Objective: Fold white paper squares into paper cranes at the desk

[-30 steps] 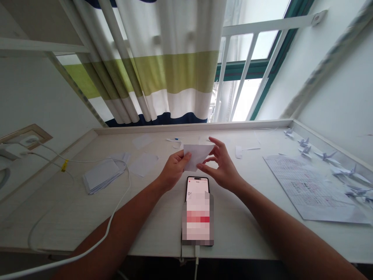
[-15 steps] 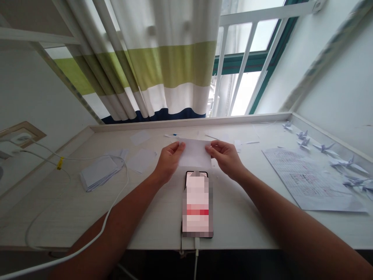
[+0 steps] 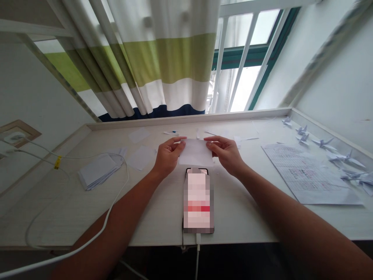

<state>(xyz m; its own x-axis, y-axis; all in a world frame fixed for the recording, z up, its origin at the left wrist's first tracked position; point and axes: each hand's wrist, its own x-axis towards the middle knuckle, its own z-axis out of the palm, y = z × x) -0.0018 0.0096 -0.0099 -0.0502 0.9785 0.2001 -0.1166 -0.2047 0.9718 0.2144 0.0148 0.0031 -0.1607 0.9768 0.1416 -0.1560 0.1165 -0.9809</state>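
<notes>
A small white sheet of paper (image 3: 195,152) is held between my two hands over the middle of the desk. My left hand (image 3: 169,155) pinches its left edge, thumb on the near face and forefinger stretched along the top corner. On the other side my right hand (image 3: 225,152) grips the right edge the same way, its forefinger reaching over the top corner. Just below the paper lies a phone (image 3: 198,202) with a blurred screen and a white charging cable (image 3: 198,249) plugged into its lower end.
Folded paper cranes (image 3: 322,144) line the desk's right side beside a printed sheet (image 3: 309,175). At left lie a stack of papers (image 3: 100,171) and loose squares (image 3: 142,157). A white cable (image 3: 127,175) crosses over my left forearm. A curtain (image 3: 171,58) hangs behind the desk (image 3: 247,217).
Both forefingers have straightened and now reach along the paper's top corners. The paper stays held in nearly the same place; the whole view has shifted slightly.
</notes>
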